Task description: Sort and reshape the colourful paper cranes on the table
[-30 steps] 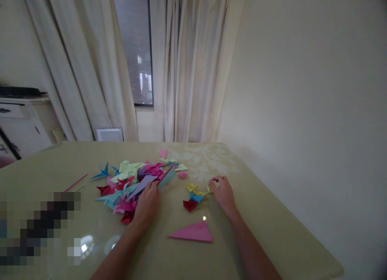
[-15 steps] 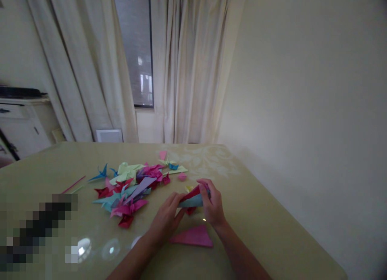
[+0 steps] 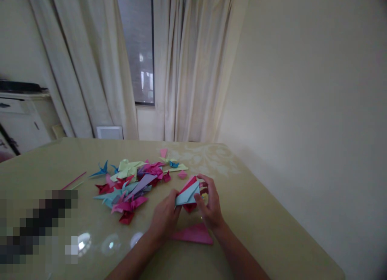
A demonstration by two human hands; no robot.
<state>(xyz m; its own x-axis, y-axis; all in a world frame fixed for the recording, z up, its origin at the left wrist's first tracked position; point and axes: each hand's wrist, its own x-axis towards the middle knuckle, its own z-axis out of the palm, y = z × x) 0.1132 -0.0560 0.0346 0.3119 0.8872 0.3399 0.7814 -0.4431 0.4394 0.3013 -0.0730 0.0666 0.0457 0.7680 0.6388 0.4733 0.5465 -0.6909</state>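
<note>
A light blue folded paper piece (image 3: 188, 195) is held over the table, tilted, with a red folded paper strip (image 3: 187, 184) along its upper edge. My left hand (image 3: 165, 213) is closed on the left end. At the right end, my right hand (image 3: 211, 205) pinches with the thumb in front and curled fingers behind. Just below them shows a red folded paper piece (image 3: 190, 207), partly hidden. Nearer me lies a flat pink paper wedge (image 3: 195, 234), partly covered by my left arm. A bit of yellow paper shows behind my right hand.
Left of my hands spreads a pile of folded paper pieces (image 3: 130, 187) in many colours, some like cranes. Beyond it lie a small pink piece (image 3: 182, 174) and a small blue one (image 3: 174, 164). A thin pink stick (image 3: 74, 180) rests farther left. The wall (image 3: 302, 110) borders the right.
The light blue paper has turned so that more of its face shows. My right fingers have shifted, the thumb moving lower on the front. The view has tilted slightly.
</note>
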